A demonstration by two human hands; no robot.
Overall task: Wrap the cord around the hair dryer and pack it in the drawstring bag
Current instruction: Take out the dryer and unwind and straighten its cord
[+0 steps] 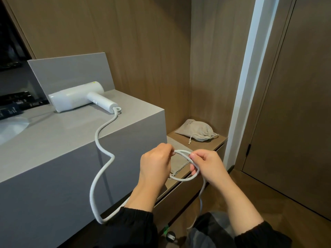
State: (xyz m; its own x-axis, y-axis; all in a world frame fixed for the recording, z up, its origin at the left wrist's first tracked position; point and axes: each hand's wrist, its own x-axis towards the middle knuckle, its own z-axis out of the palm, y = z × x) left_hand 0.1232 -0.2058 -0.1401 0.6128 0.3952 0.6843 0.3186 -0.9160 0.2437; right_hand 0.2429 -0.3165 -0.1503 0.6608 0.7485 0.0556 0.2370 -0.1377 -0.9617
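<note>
Wood-panelled walls close in a grey table (53,133) on the left and a lower wooden shelf (211,142) in the corner on the right. At the far left edge a pale basin is cut off by the frame, and dark items behind it are too dim to make out.

On the table lies the white hair dryer (78,97) on its side, handle toward the corner. Its cord (100,169) leaves the handle end, drops over the table's front edge, sags in a low loop and rises to the hands; part of it passes behind the left wrist.

The left hand (155,167) pinches the cord between thumb and fingertips, grip clamped together on it. A flat drawstring bag (179,163) lies on the shelf just behind the hands, mostly hidden; what it holds cannot be told.

The right hand (207,165) is closed on the cord too, a loop curling under its fingers. From there the cord hangs down toward the floor, where a dark plug-like thing is blurred.

Farther back on the shelf sits a second bag (197,129), bulging, cinched shut, its contents hidden.
</note>
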